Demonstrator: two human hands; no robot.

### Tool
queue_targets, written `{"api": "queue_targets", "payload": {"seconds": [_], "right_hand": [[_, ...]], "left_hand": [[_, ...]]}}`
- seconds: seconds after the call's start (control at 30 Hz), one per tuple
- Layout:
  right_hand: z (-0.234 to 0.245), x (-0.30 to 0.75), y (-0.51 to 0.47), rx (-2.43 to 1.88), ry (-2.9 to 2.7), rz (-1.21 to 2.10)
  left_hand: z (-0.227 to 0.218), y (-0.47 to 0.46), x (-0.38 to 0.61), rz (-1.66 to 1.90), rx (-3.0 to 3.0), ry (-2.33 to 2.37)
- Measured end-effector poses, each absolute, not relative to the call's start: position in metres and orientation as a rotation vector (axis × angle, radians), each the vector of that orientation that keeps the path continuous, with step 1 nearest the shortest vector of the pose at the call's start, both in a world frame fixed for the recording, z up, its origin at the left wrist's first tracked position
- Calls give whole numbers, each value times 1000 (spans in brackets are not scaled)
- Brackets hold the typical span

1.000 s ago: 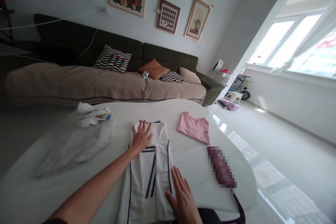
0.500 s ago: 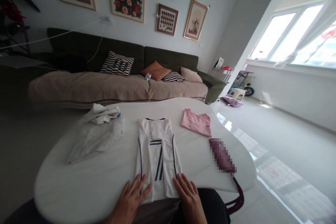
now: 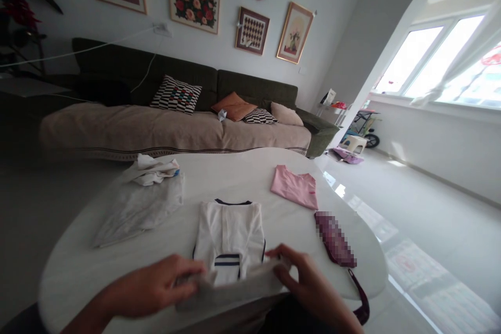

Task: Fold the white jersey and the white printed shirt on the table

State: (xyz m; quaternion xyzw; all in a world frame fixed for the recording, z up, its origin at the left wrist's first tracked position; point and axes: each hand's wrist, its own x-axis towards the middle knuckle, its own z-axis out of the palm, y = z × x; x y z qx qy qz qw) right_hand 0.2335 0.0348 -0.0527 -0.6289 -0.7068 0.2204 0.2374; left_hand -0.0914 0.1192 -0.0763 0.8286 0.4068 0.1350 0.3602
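Observation:
A white shirt (image 3: 235, 222) with dark navy piping and stripes lies on the white table (image 3: 336, 292) in front of me, its sides folded inward and its dark collar pointing away. My left hand (image 3: 160, 282) pinches the left corner of its near end. On the opposite corner, my right hand (image 3: 293, 269) grips the cloth between thumb and fingers. Between both hands the near end is raised off the table and slightly blurred.
A folded pink shirt (image 3: 295, 186) lies at the back right, with a blurred-out purple item (image 3: 335, 237) nearer me. Crumpled pale clothes (image 3: 144, 209) cover part of the table's left. Beyond the table stands a sofa (image 3: 172, 130) with several cushions.
Both hands went from lying flat on the shirt to gripping its near corners. The near end has lifted, and the collar end sits closer to me.

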Motion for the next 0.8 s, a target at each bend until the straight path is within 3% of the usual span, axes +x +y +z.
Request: {"api": "queue_targets", "payload": {"seconds": [0.1,0.27,0.47,0.8], "right_hand": [[-51,236,123,-1780,-1917,545],[-111,234,223,-1994,-1879,533],[-152,249,238,-2108,-1794,499],[-156,244,245,-2245,-1762,371]], "left_hand": [[-68,197,-56,497,1760,1155],[-113,274,-12,533,1665,1321],[-137,296,-14,560,1766,1260],[-162,301,-13,605,2033,1515]]}}
